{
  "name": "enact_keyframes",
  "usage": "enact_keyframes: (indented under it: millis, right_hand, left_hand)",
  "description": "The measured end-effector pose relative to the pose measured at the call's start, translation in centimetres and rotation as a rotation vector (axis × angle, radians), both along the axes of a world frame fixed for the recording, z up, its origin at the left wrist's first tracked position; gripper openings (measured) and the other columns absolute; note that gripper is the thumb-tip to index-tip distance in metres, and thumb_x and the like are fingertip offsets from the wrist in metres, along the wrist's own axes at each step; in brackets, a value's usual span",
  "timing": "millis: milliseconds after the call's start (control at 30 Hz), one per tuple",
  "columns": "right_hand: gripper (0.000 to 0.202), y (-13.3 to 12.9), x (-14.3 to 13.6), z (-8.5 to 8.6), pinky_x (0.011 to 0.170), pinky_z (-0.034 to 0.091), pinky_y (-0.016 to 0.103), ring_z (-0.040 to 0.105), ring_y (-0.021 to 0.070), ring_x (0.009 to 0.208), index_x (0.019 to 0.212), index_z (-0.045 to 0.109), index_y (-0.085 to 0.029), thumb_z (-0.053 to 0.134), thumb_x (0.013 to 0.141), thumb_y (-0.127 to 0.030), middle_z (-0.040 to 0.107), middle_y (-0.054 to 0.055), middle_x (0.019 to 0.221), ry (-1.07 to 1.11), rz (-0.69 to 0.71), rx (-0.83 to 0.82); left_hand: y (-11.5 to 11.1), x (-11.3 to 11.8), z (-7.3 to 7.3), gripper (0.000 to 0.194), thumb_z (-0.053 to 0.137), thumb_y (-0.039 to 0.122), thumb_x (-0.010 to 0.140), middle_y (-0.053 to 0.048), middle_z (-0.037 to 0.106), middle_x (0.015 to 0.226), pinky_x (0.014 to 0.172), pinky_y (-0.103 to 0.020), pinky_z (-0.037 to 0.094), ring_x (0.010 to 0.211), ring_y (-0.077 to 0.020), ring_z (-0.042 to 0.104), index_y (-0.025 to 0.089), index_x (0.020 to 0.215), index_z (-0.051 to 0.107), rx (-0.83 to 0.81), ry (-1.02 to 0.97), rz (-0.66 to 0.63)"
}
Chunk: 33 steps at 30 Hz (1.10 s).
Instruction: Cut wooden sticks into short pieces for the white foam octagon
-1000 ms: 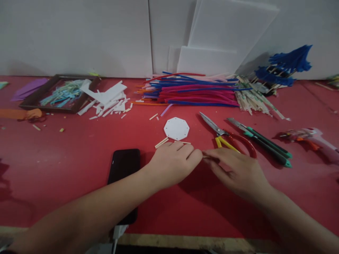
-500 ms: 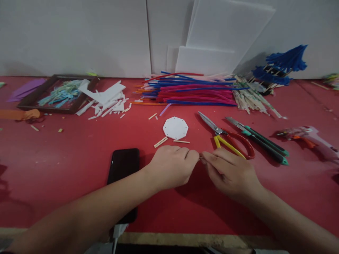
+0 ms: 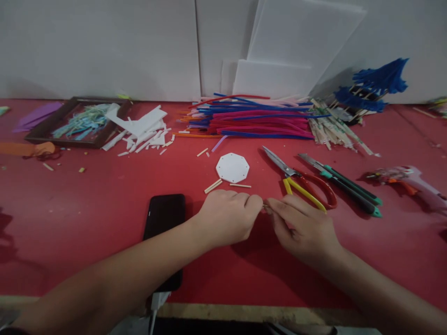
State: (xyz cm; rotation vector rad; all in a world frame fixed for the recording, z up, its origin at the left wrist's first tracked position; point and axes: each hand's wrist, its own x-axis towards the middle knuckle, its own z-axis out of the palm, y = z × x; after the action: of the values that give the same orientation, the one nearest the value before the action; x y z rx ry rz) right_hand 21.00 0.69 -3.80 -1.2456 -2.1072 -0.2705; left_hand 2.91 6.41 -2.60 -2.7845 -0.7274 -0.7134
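Note:
My left hand [image 3: 230, 216] is closed in a fist, and my right hand [image 3: 303, 223] pinches just beside it. Between their fingertips shows a short bit of a thin stick [image 3: 265, 206]; the rest of it is hidden. Just beyond my hands lies a white octagonal piece [image 3: 233, 167] with small holes near its edge. Two short wooden sticks [image 3: 213, 186] rest at its lower left, and another short stick [image 3: 240, 185] lies below it. Scissors [image 3: 300, 179] with red and yellow handles sit behind my right hand.
A black phone [image 3: 165, 216] lies partly under my left forearm. Utility knives [image 3: 344, 186] and a glue gun [image 3: 401, 179] are to the right. Colourful pipe cleaners [image 3: 258, 121], white scraps [image 3: 143, 130] and a brown frame [image 3: 61, 141] line the back, with a blue model [image 3: 373, 86] at right.
My hands keep nearly the same pose, with slightly more of the thin stick showing between them. The whole view has shifted a little; the things on the table stay put.

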Motion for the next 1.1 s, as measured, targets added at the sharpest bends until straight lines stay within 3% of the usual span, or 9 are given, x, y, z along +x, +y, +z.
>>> enact_keyframes:
  millis: [233,333,467,533,600,700,800,967,1100]
  right_hand:
    - [0.018,-0.1,-0.3,0.3,0.049,0.044,0.021,0.056,0.0105,0.052,0.090,0.066,-0.017,0.049,0.091,-0.014,0.061,0.000,0.062,0.005,-0.021,-0.047]
    - [0.018,0.0,-0.1,0.7,0.054,0.047,0.022,0.061,0.0120,0.058,0.093,0.067,-0.019,0.049,0.092,-0.015,0.067,0.001,0.068,0.014,-0.042,-0.090]
    - [0.029,0.6,0.8,1.0,0.067,0.054,0.028,0.070,0.0168,0.077,0.115,0.064,-0.021,0.044,0.095,-0.017,0.073,0.005,0.085,0.088,-0.081,-0.146]
    - [0.033,0.8,1.2,0.9,0.066,0.056,0.030,0.071,0.0177,0.078,0.124,0.059,-0.022,0.042,0.095,-0.018,0.073,0.005,0.086,0.182,-0.097,-0.236]
    - [0.028,0.8,1.4,0.9,0.059,0.055,0.028,0.071,0.0170,0.070,0.120,0.058,-0.023,0.046,0.095,-0.022,0.073,0.003,0.081,0.315,-0.107,-0.347]
    - [0.012,0.9,1.3,0.9,0.056,0.053,0.025,0.068,0.0143,0.062,0.100,0.061,-0.023,0.051,0.093,-0.022,0.070,0.000,0.072,0.378,-0.053,-0.409]
    - [0.013,1.0,1.3,1.2,0.066,0.054,0.026,0.067,0.0136,0.069,0.090,0.064,-0.024,0.052,0.093,-0.020,0.070,0.001,0.077,0.290,0.031,-0.343]
    - [0.012,1.1,0.9,1.3,0.069,0.054,0.026,0.067,0.0132,0.075,0.091,0.066,-0.025,0.056,0.091,-0.018,0.071,0.001,0.083,0.297,0.116,-0.324]
    - [0.009,0.7,0.3,0.8,0.068,0.056,0.025,0.068,0.0131,0.074,0.096,0.063,-0.025,0.058,0.090,-0.020,0.072,0.001,0.083,0.435,0.120,-0.366]
  left_hand:
    - [-0.3,0.3,-0.2,0.015,0.048,0.012,0.079,-0.002,0.057,0.048,0.040,-0.029,0.027,0.043,-0.0188,0.058,0.017,0.069,0.058,-0.006,0.034,0.027]
    - [-0.2,0.3,-0.1,0.016,0.047,0.011,0.080,-0.003,0.062,0.054,0.043,-0.028,0.031,0.050,-0.0197,0.062,0.017,0.073,0.060,-0.091,0.069,0.040]
    - [0.6,0.1,0.4,0.024,0.039,0.021,0.094,-0.006,0.071,0.077,0.055,-0.027,0.042,0.071,-0.0203,0.066,0.016,0.089,0.062,-0.454,-0.058,0.147]
    - [1.0,0.0,0.7,0.029,0.036,0.026,0.098,-0.006,0.071,0.085,0.067,-0.028,0.047,0.081,-0.0183,0.065,0.017,0.091,0.062,-0.689,-0.216,0.111]
    - [1.5,0.0,0.8,0.029,0.040,0.030,0.097,-0.005,0.069,0.093,0.077,-0.029,0.048,0.088,-0.0166,0.064,0.017,0.087,0.065,-0.842,-0.350,0.033]
    - [1.9,0.1,0.5,0.025,0.051,0.033,0.092,-0.005,0.069,0.092,0.077,-0.029,0.047,0.085,-0.0155,0.063,0.018,0.086,0.070,-0.975,-0.448,-0.003]
    - [2.1,0.4,0.2,0.022,0.058,0.035,0.088,-0.003,0.072,0.089,0.073,-0.026,0.048,0.080,-0.0145,0.064,0.018,0.089,0.071,-1.162,-0.562,-0.012]
    - [2.4,0.5,0.1,0.024,0.070,0.037,0.079,-0.005,0.074,0.093,0.077,-0.025,0.050,0.085,-0.0156,0.067,0.016,0.089,0.072,-1.356,-0.680,-0.028]
    - [2.5,0.4,0.1,0.032,0.077,0.031,0.073,-0.002,0.073,0.080,0.074,-0.025,0.051,0.075,-0.0145,0.069,0.015,0.100,0.069,-1.500,-0.670,-0.045]
